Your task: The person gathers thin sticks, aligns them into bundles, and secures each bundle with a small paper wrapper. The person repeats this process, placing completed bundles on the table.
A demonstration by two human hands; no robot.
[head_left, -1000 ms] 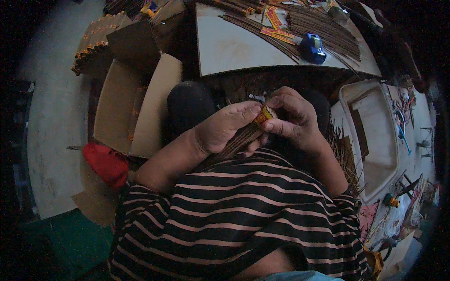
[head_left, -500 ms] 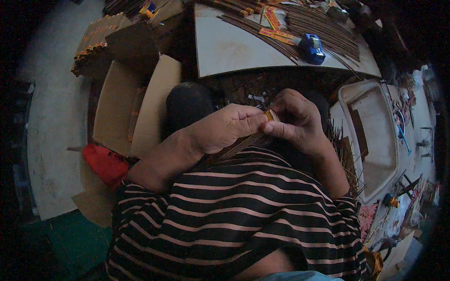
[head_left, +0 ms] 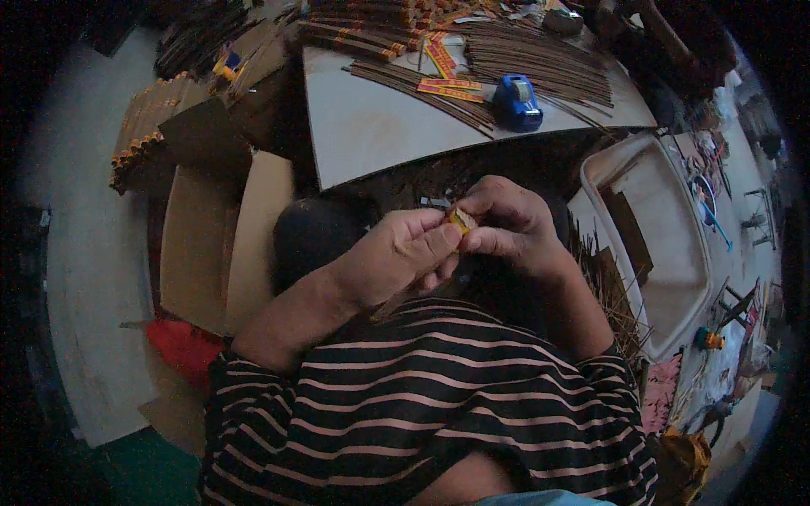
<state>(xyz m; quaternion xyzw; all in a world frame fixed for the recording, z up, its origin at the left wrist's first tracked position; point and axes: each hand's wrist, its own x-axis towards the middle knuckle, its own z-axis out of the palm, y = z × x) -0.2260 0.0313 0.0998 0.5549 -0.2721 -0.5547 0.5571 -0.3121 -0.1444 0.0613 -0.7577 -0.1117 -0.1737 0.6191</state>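
In front of my striped shirt, my left hand (head_left: 396,257) is closed around a bundle of incense sticks (head_left: 461,221), thin and brown with a yellow band at the upper end. Most of the bundle is hidden behind my left hand and wrist. My right hand (head_left: 516,228) pinches that banded end, with the thumb on the near side and curled fingers on the far side. The tips of the sticks show between both hands.
Ahead is a white table (head_left: 363,143) with loose sticks (head_left: 540,63), red-and-yellow labels (head_left: 451,88) and a blue tape dispenser (head_left: 517,103). An open cardboard box (head_left: 198,244) stands left, below stacked bundles (head_left: 152,122). A white plastic tub (head_left: 675,253) is at right.
My head view has shifted, so the table sits lower and further left. The bundle's banded end now tips up more, and the left fingers show curled beneath it.
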